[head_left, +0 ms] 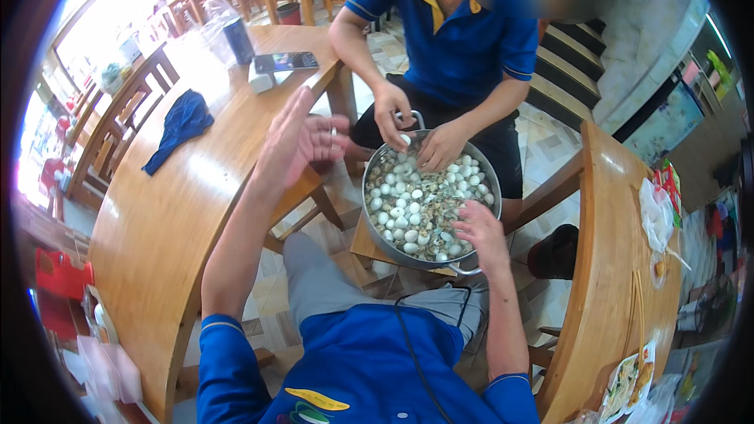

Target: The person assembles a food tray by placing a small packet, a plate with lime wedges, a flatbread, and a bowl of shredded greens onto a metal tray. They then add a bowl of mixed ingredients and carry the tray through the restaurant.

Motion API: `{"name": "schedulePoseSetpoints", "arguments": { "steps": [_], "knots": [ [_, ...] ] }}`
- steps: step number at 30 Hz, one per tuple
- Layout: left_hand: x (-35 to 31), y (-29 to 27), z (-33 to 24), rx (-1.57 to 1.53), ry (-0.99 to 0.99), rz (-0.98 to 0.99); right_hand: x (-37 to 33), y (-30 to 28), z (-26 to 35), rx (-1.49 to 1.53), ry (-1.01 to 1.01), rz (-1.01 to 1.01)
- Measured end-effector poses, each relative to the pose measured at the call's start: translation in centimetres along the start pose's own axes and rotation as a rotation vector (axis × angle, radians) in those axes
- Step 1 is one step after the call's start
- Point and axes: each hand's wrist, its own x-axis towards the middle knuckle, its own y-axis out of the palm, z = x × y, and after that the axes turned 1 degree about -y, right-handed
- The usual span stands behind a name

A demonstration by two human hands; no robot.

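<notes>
The left forearm [243, 239] is raised, the left grip [297, 140] held up, palm turned inward, fingers extended. The right forearm [506, 318] is stretched forward, the right grip [484, 237] held lower, fingers loosely bent.

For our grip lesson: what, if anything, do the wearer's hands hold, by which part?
Left hand: a white bit shows at the fingers; hold unclear. Right hand: nothing visibly held.

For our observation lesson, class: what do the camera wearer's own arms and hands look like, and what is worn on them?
The blue left sleeve and right sleeve are short, each with a thin pale stripe near its hem. Below them the forearms are bare. The left hand and right hand wear no gloves.
</notes>
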Motion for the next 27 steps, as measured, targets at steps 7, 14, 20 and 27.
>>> {"name": "schedulePoseSetpoints", "arguments": {
  "steps": [7, 14, 20, 27],
  "knots": [
    [2.4, -3.5, -9.9, 0.006, 0.457, 0.166, 1.3, -4.5, -2.9, -0.218, -0.197, -0.259],
    [-3.4, -4.4, 12.7, 1.203, 0.025, 0.289, -0.4, -7.8, -8.8, -0.648, -0.105, -0.464],
    [-1.9, -9.6, 23.4, 0.718, -0.412, -0.205, -1.2, -8.2, -9.9, -0.519, 0.061, -0.435],
    [-2.2, -11.1, 33.7, 0.596, -0.572, -0.298, -0.6, -5.9, -11.3, -0.422, 0.039, -0.468]
  ]
}}
